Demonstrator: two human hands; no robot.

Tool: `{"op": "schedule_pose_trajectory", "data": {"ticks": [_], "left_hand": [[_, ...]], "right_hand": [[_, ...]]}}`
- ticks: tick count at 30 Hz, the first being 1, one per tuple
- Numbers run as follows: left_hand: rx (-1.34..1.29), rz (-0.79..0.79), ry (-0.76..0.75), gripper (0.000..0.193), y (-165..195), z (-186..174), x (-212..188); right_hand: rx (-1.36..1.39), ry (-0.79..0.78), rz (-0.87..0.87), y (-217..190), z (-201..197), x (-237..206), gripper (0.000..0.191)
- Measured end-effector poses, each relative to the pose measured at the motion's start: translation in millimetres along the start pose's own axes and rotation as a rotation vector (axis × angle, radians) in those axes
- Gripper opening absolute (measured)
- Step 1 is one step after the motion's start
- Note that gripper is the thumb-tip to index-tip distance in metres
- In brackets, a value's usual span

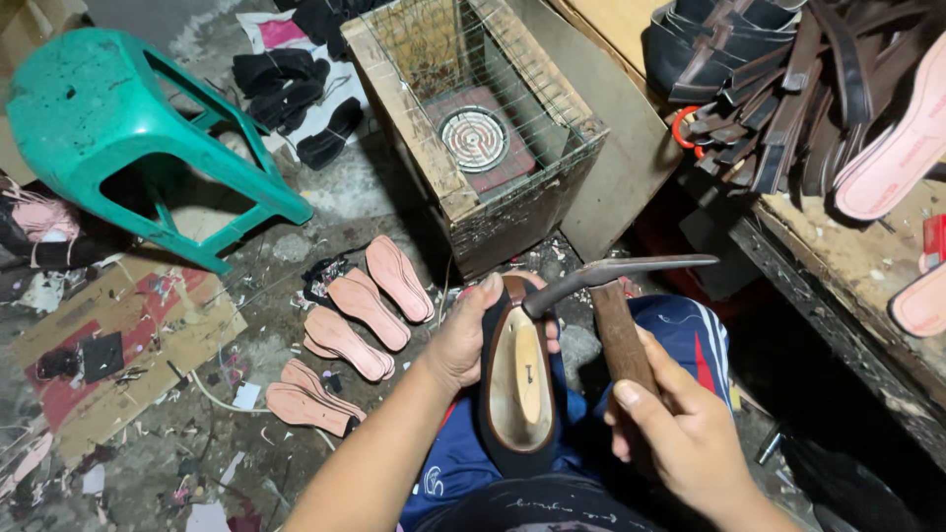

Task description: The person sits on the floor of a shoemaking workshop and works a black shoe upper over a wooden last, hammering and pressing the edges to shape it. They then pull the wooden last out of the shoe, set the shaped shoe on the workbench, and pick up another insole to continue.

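Note:
My left hand (463, 335) grips a dark shoe sole (519, 379) with a tan insole, held upright over my lap, thumb on its top edge. My right hand (680, 433) is closed around the wooden handle of a hammer (616, 296). The hammer's long metal head lies across the top of the sole, its near end touching the sole's upper rim.
Several pink insoles (355, 330) lie on the dirty floor to the left. A green plastic stool (118, 128) lies tipped at upper left. A wooden box with a wire grid and a coil heater (475, 138) stands ahead. The bench at right (838, 266) carries straps and pink soles.

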State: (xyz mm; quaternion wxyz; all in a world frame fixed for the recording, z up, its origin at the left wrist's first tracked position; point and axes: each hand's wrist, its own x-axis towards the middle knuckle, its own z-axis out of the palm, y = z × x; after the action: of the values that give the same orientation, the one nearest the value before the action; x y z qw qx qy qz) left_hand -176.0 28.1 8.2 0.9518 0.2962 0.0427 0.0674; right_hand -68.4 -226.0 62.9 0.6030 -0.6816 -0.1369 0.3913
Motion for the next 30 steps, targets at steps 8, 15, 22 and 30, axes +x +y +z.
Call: {"op": "schedule_pose_trajectory", "data": {"ticks": [8, 15, 22, 30], "left_hand": [[-0.180, 0.266, -0.020, 0.055, -13, 14, 17], [-0.363, 0.330, 0.236, 0.034, -43, -11, 64], [-0.156, 0.286, 0.467, 0.033, -47, -32, 71], [-0.063, 0.330, 0.593, 0.026, -57, -27, 60]], "right_hand": [[0.152, -0.009, -0.251, 8, -2, 4, 0.062], [-0.600, 0.270, -0.415, 34, -24, 1, 0.041], [-0.609, -0.063, 0.028, -40, -55, -8, 0.037], [-0.932, 0.114, -0.069, 16, -3, 4, 0.029]]}}
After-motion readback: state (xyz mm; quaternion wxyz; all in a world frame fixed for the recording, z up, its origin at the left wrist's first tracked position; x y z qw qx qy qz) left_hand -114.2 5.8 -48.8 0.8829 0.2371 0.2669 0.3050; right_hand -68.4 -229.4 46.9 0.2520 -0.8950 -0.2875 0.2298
